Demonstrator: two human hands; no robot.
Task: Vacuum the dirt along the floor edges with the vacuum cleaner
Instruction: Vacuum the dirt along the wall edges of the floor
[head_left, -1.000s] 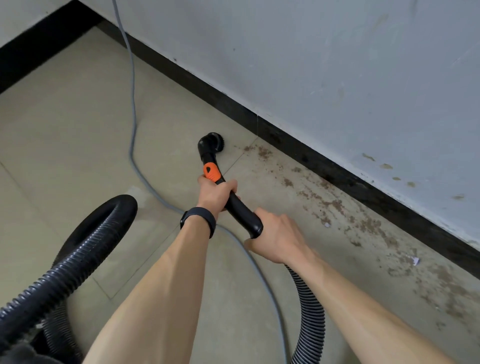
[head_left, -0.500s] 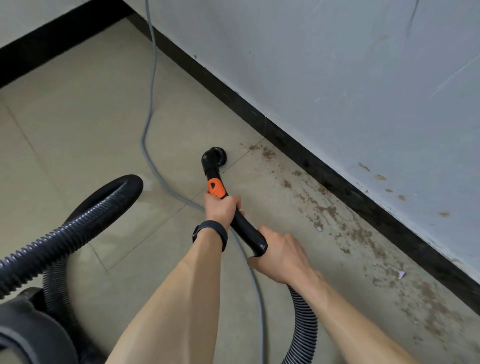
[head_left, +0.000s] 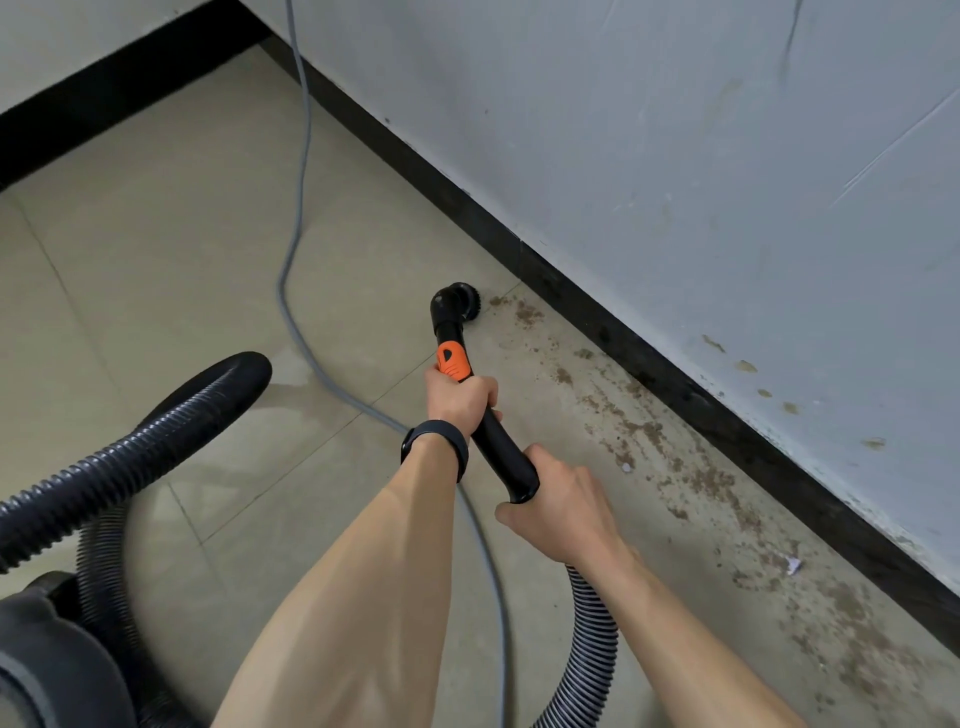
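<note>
The person holds the wand (head_left: 496, 447) with both hands. The left hand (head_left: 460, 397) is wrapped tight around it just under the orange button (head_left: 453, 359), near the front, likely so it can steer. The right hand (head_left: 561, 512) is closed around the back end, where the hose (head_left: 587, 644) joins, likely so it can push and carry the weight.

The wand slants down to the floor (head_left: 156, 234). Its round brush head (head_left: 460, 304) sits on the floor, near the black baseboard (head_left: 649, 364) but not touching it. It is right at the start of the dirt (head_left: 644, 431). The brown dirt lies in a long strip beside the baseboard, running toward the person's right. Most of it looks still there, so the job seems just begun on this part.

The hose bends back in a big loop to the vacuum body (head_left: 47, 670) at the lower left. That keeps it loose, so the wand can reach. The grey cord (head_left: 296, 218) lies on the floor away from the dirt. It passes under the arms, so it could catch a foot.
</note>
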